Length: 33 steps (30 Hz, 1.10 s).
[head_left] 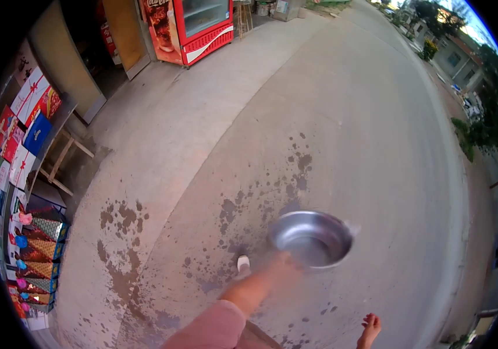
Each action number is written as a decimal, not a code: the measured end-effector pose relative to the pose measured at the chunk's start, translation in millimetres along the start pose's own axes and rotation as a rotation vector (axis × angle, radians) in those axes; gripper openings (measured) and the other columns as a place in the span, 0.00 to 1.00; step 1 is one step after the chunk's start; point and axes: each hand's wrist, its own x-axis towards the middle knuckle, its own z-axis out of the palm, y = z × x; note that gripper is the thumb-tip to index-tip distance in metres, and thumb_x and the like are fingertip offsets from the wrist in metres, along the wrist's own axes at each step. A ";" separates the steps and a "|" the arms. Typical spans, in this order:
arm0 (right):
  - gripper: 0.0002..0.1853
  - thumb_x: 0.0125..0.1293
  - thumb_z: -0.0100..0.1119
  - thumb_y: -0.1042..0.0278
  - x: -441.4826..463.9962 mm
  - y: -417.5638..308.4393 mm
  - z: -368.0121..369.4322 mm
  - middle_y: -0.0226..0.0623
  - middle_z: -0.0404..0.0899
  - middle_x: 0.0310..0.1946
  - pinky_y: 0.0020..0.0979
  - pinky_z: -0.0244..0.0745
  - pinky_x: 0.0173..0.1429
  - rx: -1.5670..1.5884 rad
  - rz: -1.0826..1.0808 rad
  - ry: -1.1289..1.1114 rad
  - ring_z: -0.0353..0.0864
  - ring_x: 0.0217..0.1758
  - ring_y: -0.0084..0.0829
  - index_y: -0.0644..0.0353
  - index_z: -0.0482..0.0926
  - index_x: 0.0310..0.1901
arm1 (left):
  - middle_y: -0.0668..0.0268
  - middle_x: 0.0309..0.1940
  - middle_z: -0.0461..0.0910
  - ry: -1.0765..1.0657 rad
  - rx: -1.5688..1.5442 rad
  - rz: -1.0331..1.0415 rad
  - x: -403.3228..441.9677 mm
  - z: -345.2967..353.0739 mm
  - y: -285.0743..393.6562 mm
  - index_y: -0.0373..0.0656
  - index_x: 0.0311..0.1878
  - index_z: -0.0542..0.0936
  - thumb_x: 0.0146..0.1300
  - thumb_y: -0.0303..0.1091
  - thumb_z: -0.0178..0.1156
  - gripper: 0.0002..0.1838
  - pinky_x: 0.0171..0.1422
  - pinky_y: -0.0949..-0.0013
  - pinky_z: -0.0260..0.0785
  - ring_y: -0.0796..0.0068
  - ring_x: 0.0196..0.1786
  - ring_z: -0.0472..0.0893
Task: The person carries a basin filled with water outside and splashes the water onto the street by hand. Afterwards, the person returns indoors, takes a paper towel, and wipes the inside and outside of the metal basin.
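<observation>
"Coca-Cola" is printed, partly cut off, on the red refrigerator; lettering on the stacked boxes cannot be made out

A round, silvery metal basin is hanging over the grey pavement, looking blurred; its open mouth is facing the camera, and the left hand is gripping its near rim.

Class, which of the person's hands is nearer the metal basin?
Left. The left hand is at the metal basin, on its near rim; the right hand is apart, below it and farther right.
</observation>
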 end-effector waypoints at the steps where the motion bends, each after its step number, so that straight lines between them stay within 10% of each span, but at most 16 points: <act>1: 0.09 0.64 0.48 0.65 11.8 3.4 16.1 0.33 0.76 0.31 0.21 0.68 0.28 -0.044 0.024 -0.067 0.75 0.29 0.21 0.61 0.74 0.37 | 0.50 0.45 0.70 0.066 -0.060 0.065 -9.6 -9.2 41.8 0.31 0.49 0.66 0.49 0.25 0.52 0.21 0.48 0.55 0.74 0.54 0.43 0.75; 7: 0.09 0.63 0.49 0.65 104.5 -42.9 116.5 0.34 0.76 0.31 0.22 0.69 0.27 -0.015 0.165 -0.233 0.76 0.28 0.24 0.60 0.73 0.39 | 0.55 0.36 0.73 0.390 -0.521 0.405 -81.8 -134.4 201.3 0.30 0.38 0.71 0.53 0.25 0.48 0.10 0.41 0.64 0.78 0.61 0.38 0.76; 13: 0.09 0.63 0.48 0.65 184.2 -106.2 186.8 0.33 0.76 0.33 0.23 0.69 0.27 -0.170 0.079 -0.360 0.76 0.30 0.24 0.59 0.72 0.40 | 0.58 0.45 0.71 0.736 -1.077 0.299 -112.7 -350.9 107.2 0.42 0.47 0.71 0.56 0.32 0.50 0.14 0.33 0.65 0.78 0.59 0.42 0.75; 21: 0.10 0.64 0.44 0.66 305.6 -143.0 251.0 0.34 0.73 0.32 0.26 0.70 0.25 -0.444 0.149 -0.447 0.76 0.30 0.29 0.59 0.70 0.44 | 0.62 0.34 0.78 1.222 -1.611 0.479 -246.5 -340.0 39.8 0.49 0.37 0.78 0.55 0.40 0.54 0.09 0.26 0.56 0.76 0.58 0.33 0.78; 25: 0.11 0.62 0.45 0.67 383.0 -167.6 334.1 0.33 0.73 0.32 0.26 0.70 0.24 -0.633 0.126 -0.734 0.75 0.29 0.28 0.59 0.69 0.45 | 0.61 0.36 0.77 1.068 -1.189 0.716 -303.9 -385.5 58.6 0.52 0.45 0.75 0.57 0.47 0.53 0.16 0.24 0.54 0.73 0.59 0.32 0.78; 27: 0.11 0.61 0.47 0.66 391.0 -199.5 377.3 0.34 0.74 0.30 0.25 0.71 0.25 -0.677 -0.103 -0.801 0.75 0.28 0.24 0.62 0.71 0.42 | 0.61 0.48 0.74 1.245 -0.241 0.361 -357.0 -430.6 62.1 0.48 0.50 0.73 0.59 0.51 0.47 0.22 0.37 0.53 0.73 0.61 0.44 0.77; 30: 0.11 0.61 0.45 0.65 396.1 -238.9 438.6 0.32 0.73 0.30 0.26 0.71 0.28 -0.695 -0.282 -0.930 0.74 0.29 0.24 0.59 0.71 0.43 | 0.53 0.53 0.70 1.793 0.041 0.357 -455.0 -319.2 127.7 0.46 0.61 0.59 0.57 0.36 0.48 0.27 0.50 0.57 0.67 0.54 0.51 0.73; 33: 0.12 0.58 0.52 0.66 420.0 -247.9 507.9 0.36 0.74 0.32 0.31 0.71 0.35 -0.781 -0.754 -0.937 0.75 0.33 0.30 0.64 0.73 0.41 | 0.46 0.50 0.70 1.869 0.219 0.295 -515.6 -228.0 161.5 0.46 0.65 0.52 0.54 0.24 0.47 0.34 0.49 0.58 0.68 0.49 0.49 0.74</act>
